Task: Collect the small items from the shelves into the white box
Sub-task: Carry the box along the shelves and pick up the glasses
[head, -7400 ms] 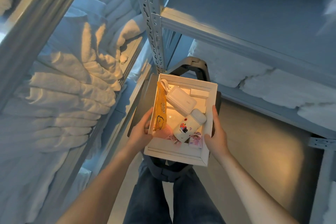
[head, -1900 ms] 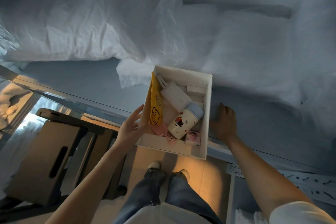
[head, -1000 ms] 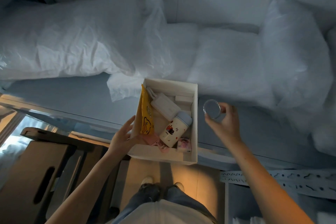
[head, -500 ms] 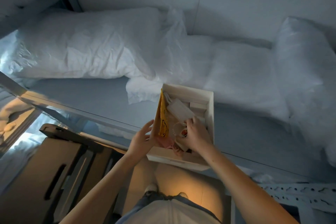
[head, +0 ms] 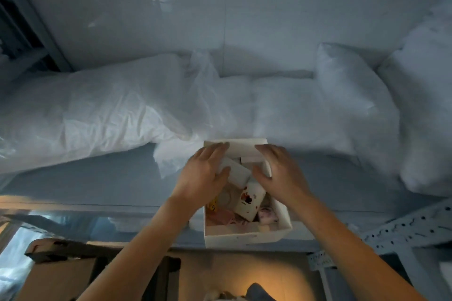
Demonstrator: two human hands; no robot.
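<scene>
The white box (head: 244, 236) sits on the blue-grey shelf (head: 97, 186), its near end at the shelf's front edge. Inside lie a white bottle with a cartoon sticker (head: 248, 200), a clear round dish (head: 226, 199), a yellow packet (head: 212, 206), a white pouch (head: 238, 172), pink bits (head: 225, 218) and a small pink-and-white packet (head: 267, 215). My left hand (head: 204, 176) holds the box's left wall, thumb inside. My right hand (head: 280, 175) holds the right wall the same way.
White plastic-wrapped pillows (head: 93, 115) fill the back of the shelf, more at the right (head: 352, 95). A perforated metal shelf rail (head: 406, 227) runs at the lower right. A brown stool (head: 63, 273) stands on the floor at the lower left.
My right hand picked up the clear round dish, put it in the box and came out to the right wall. My left hand slid forward along the left wall. The yellow packet now lies lower.
</scene>
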